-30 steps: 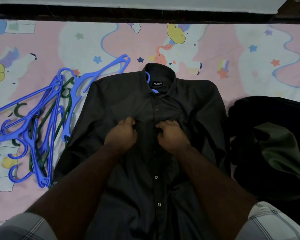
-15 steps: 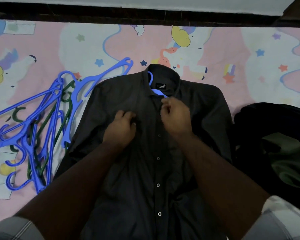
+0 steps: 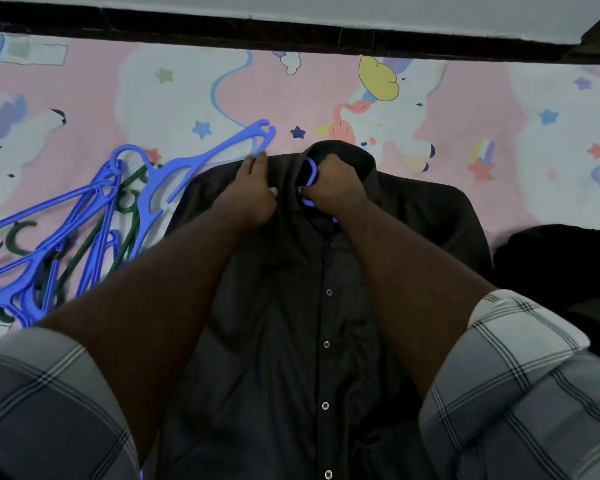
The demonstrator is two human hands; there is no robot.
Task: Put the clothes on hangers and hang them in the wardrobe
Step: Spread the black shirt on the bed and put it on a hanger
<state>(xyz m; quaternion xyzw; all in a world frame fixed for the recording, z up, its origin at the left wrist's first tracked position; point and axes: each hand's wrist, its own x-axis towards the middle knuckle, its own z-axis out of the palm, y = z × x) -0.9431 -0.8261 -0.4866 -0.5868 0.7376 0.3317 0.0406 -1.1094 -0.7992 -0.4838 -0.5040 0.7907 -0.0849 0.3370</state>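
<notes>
- One bed (image 3: pixel 447 109) fills most of what we see, spread with a pink and white sheet printed with stars and clouds.
- On it, in the middle, lies a dark button-up shirt (image 3: pixel 291 323), front up and buttoned, collar pointing away from us.
- At the right edge we see a heap of dark clothes (image 3: pixel 561 265), touching or just beside the shirt's sleeve; we cannot tell which.
- To the left of the shirt lies a loose pile of blue and green hangers (image 3: pixel 84 230), one blue arm reaching up toward the shirt's shoulder.
- Our left hand (image 3: pixel 253 192) rests on the shirt's left shoulder beside the collar, fingers (image 3: pixel 257 164) stretched out flat and released, the tips by the end of that blue arm.
- Our right hand (image 3: pixel 333 185) sits at the collar opening, fingers clenched round the fabric there; whether they also pinch the hook we cannot tell.
- A blue hanger hook (image 3: pixel 310 171) curves out of the collar, its body hidden inside the shirt.
</notes>
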